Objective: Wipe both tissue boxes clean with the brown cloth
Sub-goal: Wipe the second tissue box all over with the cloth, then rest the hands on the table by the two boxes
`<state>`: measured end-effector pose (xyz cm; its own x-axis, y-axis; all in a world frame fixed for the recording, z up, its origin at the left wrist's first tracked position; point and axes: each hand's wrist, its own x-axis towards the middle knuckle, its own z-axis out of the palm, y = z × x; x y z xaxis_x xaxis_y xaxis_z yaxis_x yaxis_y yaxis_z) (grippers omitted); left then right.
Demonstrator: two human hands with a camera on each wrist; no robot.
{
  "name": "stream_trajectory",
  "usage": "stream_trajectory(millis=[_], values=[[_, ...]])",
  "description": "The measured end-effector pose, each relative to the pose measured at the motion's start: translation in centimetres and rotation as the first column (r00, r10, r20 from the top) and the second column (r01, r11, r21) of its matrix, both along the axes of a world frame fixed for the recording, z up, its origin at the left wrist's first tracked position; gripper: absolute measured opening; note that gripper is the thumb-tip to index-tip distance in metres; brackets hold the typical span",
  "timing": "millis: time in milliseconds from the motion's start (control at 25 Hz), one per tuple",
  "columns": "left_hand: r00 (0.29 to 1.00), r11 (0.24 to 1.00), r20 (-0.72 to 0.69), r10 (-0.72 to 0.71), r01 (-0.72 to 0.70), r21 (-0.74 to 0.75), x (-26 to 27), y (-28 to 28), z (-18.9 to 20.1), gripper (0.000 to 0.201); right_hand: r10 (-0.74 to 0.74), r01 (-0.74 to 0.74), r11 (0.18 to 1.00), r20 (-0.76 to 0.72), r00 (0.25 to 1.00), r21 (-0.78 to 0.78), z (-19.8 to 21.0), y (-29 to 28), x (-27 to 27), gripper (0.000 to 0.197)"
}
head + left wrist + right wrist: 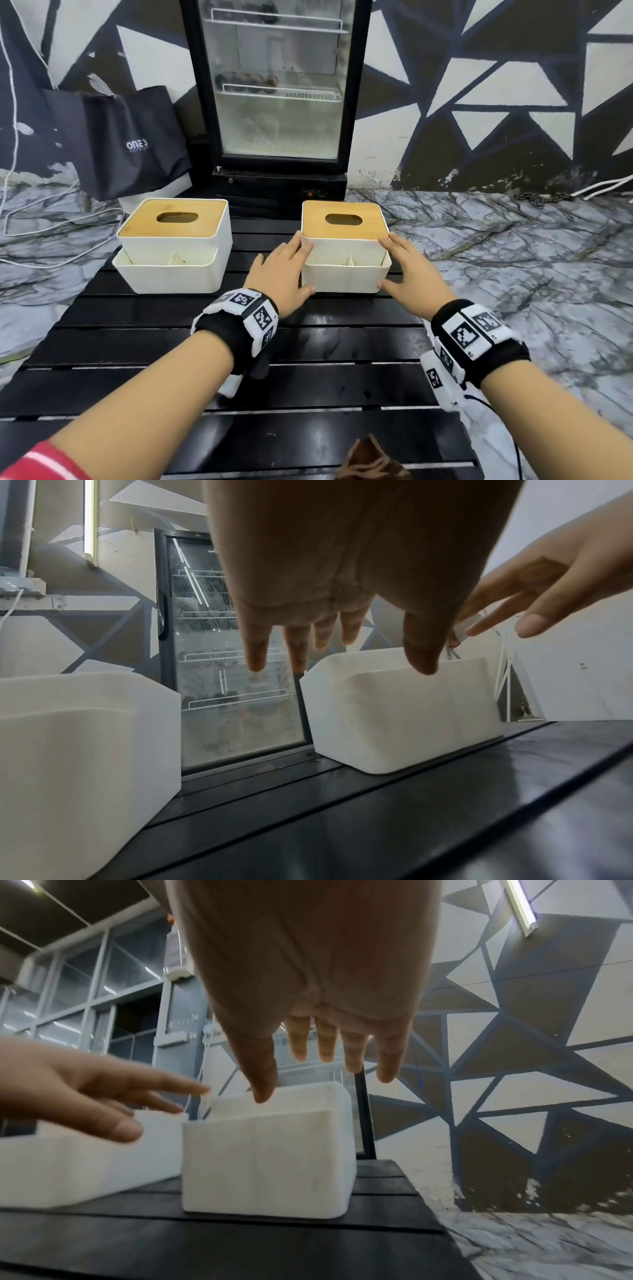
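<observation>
Tissue boxes: the right box (346,246) stands centre frame on a black slatted counter (308,346), the left box (174,245) beside it, apart. Left hand (284,270) and right hand (409,270) flank the right box, each grip wide, fingers straight. Brown cloth (371,462) lies at bottom edge. Behind: glass-door fridge (277,85), triangle-painted wall (496,85), marble floor (513,246).

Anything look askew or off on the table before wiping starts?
Mostly fine: both white tissue boxes with bamboo lids stand upright. The left hand and right hand flank the right box with empty fingers, while the brown cloth lies crumpled at the black slatted table's near edge.
</observation>
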<state>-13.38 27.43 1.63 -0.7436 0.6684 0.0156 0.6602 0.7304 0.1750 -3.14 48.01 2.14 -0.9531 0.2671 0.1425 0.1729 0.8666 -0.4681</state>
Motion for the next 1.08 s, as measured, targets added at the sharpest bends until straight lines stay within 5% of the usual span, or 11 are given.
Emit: stream_trajectory(millis=[200, 440, 640, 800, 1080], values=[[0.990, 0.983, 0.084, -0.109, 0.120, -0.141, 4.8, -4.0, -1.5, 0.069, 0.127, -0.133, 0.985, -0.059, 0.990, -0.112, -0.1, -3.8, 7.0, 0.044], [0.982, 0.951, 0.170, -0.082, 0.129, -0.283, 9.3, -6.0, -3.7, 0.077, 0.326, -0.307, 0.931, 0.069, 0.943, -0.199, -3.6, -10.0, 12.8, 0.035], [0.971, 0.932, 0.241, 0.000, 0.087, -0.352, 9.8, -6.9, -4.9, 0.084, 0.401, -0.352, 0.912, 0.275, 0.874, -0.210, -5.6, -11.8, 15.0, 0.035], [0.950, 0.918, 0.311, 0.012, 0.113, -0.380, 9.8, -7.2, -5.4, 0.093, 0.403, -0.422, 0.904, 0.453, 0.795, -0.063, -6.1, -12.4, 15.8, 0.056], [0.947, 0.921, 0.322, 0.019, 0.108, -0.374, 9.9, -7.1, -5.8, 0.095, 0.360, -0.365, 0.931, 0.248, 0.899, -0.029, -4.7, -10.5, 12.4, 0.050]])
